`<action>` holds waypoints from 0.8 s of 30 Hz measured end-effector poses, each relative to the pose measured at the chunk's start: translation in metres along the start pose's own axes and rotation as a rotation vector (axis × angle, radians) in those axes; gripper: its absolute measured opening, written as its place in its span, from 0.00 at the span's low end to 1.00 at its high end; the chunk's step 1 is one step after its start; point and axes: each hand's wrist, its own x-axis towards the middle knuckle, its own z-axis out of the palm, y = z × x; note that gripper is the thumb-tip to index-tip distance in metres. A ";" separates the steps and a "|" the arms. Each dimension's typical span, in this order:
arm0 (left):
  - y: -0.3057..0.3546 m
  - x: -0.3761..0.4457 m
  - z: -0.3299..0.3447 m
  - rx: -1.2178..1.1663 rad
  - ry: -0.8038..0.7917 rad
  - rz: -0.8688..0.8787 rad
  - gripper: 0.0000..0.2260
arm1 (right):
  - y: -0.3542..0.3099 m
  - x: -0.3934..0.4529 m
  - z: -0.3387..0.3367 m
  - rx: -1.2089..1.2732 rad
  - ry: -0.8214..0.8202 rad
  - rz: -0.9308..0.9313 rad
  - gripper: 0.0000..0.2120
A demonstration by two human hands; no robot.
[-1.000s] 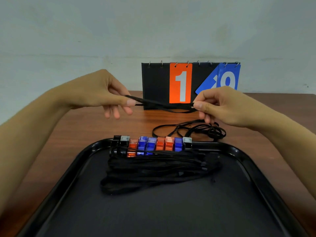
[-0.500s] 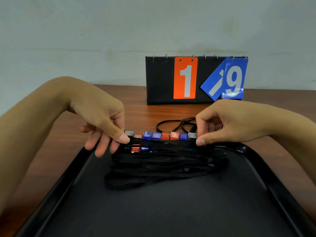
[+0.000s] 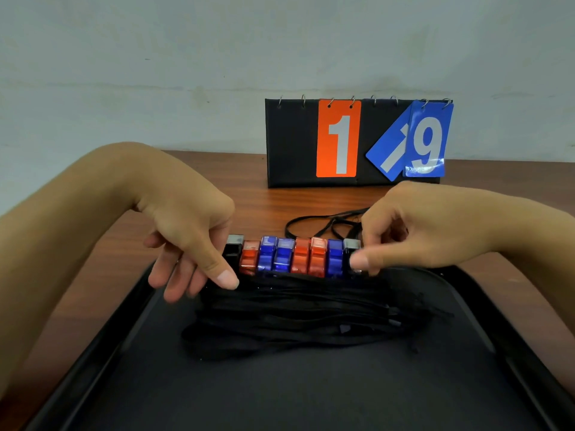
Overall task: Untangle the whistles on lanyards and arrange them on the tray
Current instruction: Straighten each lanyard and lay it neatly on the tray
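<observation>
Several red, blue and black-silver whistles (image 3: 294, 256) stand in a row along the far edge of the black tray (image 3: 280, 396). Their black lanyards (image 3: 295, 315) lie bundled just in front of them. My left hand (image 3: 189, 241) pinches a black lanyard at the left end of the bundle, thumb down on the cord. My right hand (image 3: 413, 228) pinches the same lanyard at the right end, beside the last black-silver whistle (image 3: 351, 245). A loose tangle of black lanyards (image 3: 323, 223) lies on the table behind the row, partly hidden by my right hand.
A black flip scoreboard (image 3: 354, 141) showing an orange 1 and a blue 9 stands at the back of the wooden table (image 3: 273, 200), against a pale wall. The tray's raised rim (image 3: 102, 346) runs along both sides near my forearms.
Both hands have brought the stretched lanyard down from mid-air above the table onto the top of the bundle in the tray, just in front of the whistle row.
</observation>
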 end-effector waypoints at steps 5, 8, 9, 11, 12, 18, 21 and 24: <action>-0.008 -0.007 -0.020 0.015 -0.065 0.044 0.28 | 0.025 0.001 -0.012 -0.068 0.458 0.092 0.29; -0.017 0.007 -0.022 -0.141 0.154 0.174 0.27 | 0.046 0.005 -0.011 -0.228 0.498 0.128 0.20; -0.019 0.012 -0.021 -0.189 0.218 0.216 0.26 | 0.051 0.006 -0.009 -0.251 0.459 0.148 0.15; -0.021 0.025 -0.019 -0.237 0.321 0.285 0.26 | 0.057 0.008 -0.005 -0.242 0.356 0.190 0.08; -0.021 0.031 -0.018 -0.244 0.369 0.321 0.26 | 0.059 0.009 -0.002 -0.233 0.308 0.204 0.08; -0.018 0.051 -0.011 -0.170 0.567 0.445 0.21 | 0.062 0.024 0.012 -0.246 0.188 0.248 0.06; -0.015 0.053 -0.009 -0.180 0.619 0.487 0.16 | 0.061 0.026 0.012 -0.231 0.326 0.260 0.03; -0.008 0.053 -0.007 -0.245 0.719 0.547 0.09 | 0.052 0.024 0.007 -0.147 0.584 0.203 0.03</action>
